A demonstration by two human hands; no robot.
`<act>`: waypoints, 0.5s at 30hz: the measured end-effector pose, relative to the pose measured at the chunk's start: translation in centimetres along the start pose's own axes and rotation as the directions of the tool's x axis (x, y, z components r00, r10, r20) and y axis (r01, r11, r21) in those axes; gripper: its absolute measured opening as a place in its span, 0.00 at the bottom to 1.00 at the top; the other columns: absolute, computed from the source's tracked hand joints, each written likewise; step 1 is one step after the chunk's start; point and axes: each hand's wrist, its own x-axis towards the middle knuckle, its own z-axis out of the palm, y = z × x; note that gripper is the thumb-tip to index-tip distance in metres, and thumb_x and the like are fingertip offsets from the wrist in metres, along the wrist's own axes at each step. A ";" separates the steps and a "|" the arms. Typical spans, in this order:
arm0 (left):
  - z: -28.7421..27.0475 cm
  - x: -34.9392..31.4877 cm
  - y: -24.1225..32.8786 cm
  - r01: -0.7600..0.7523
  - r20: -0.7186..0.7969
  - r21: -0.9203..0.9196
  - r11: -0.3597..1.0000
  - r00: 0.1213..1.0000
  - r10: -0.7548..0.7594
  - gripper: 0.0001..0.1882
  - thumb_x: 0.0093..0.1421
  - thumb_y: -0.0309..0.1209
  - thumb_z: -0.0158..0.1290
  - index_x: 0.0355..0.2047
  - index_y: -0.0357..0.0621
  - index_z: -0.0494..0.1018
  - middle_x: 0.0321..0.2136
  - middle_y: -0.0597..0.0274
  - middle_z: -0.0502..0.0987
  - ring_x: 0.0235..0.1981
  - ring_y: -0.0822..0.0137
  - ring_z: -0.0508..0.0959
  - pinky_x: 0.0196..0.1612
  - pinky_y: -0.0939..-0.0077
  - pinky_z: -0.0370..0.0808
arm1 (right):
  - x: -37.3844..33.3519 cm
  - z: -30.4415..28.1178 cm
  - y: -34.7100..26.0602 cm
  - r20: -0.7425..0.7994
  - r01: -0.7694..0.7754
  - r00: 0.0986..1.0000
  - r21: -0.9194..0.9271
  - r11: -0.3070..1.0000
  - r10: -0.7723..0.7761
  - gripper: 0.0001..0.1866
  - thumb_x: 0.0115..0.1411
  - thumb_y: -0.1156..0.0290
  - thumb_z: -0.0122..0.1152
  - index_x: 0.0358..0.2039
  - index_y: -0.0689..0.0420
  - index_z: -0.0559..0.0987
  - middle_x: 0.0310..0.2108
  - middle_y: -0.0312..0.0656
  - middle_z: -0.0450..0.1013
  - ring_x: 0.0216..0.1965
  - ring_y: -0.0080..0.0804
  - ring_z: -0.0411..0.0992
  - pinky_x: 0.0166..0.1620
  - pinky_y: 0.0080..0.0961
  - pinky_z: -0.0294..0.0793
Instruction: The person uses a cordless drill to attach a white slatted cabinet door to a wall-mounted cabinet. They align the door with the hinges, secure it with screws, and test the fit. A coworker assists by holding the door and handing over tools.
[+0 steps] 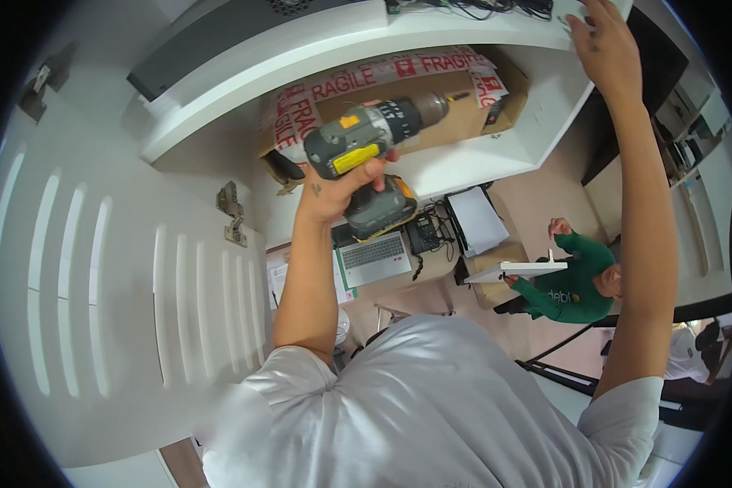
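Observation:
My left hand [342, 189] is wrapped round the handle of a grey-black cordless drill [362, 138] with yellow and orange parts. Its bit points right and slightly up, in front of the cabinet's lower compartment, and its battery hangs below my fingers. My right hand [606, 50] is raised at the right end of the upper white shelf [464, 31]. There the thumb and forefinger are apart against the cabinet edge; the other fingers are partly hidden. Behind the drill, a cardboard box [431, 118] sealed with red-and-white tape lies in the compartment.
A slotted white door [130, 268] with metal hinges [232, 213] stands at left. Black cables [484, 8] and a grey metal case [252, 41] sit on the upper shelf. Below are a laptop [374, 259], desk phone [423, 233] and paper tray [477, 221]. A person in green [573, 276] holds a white panel.

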 end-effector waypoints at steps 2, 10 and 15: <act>0.5 -0.2 -0.3 0.041 0.053 -0.049 0.998 0.998 -0.038 0.34 0.57 0.28 0.67 0.63 0.38 0.68 0.39 0.54 0.81 0.30 0.73 0.77 0.32 0.78 0.78 | -0.6 0.0 0.8 -0.006 -0.070 0.997 0.144 0.987 0.072 0.23 0.59 0.70 0.66 0.55 0.60 0.77 0.51 0.51 0.75 0.50 0.47 0.77 0.51 0.39 0.78; 5.9 -0.2 0.0 -0.066 0.437 0.268 0.961 0.898 -0.060 0.41 0.49 0.36 0.75 0.62 0.39 0.72 0.57 0.55 0.78 0.55 0.64 0.78 0.61 0.65 0.73 | -9.2 -0.5 -0.3 -0.286 -0.063 0.932 0.475 0.878 0.222 0.15 0.66 0.70 0.64 0.51 0.59 0.79 0.54 0.46 0.72 0.58 0.38 0.71 0.56 0.32 0.74; 8.9 -0.4 -2.4 0.077 0.551 0.315 0.946 0.797 -0.248 0.42 0.45 0.35 0.76 0.61 0.42 0.74 0.56 0.56 0.79 0.55 0.64 0.78 0.62 0.66 0.72 | -27.5 3.0 1.9 0.214 -0.526 0.819 0.653 0.546 0.533 0.12 0.73 0.68 0.53 0.48 0.61 0.79 0.51 0.42 0.73 0.42 0.24 0.74 0.46 0.23 0.73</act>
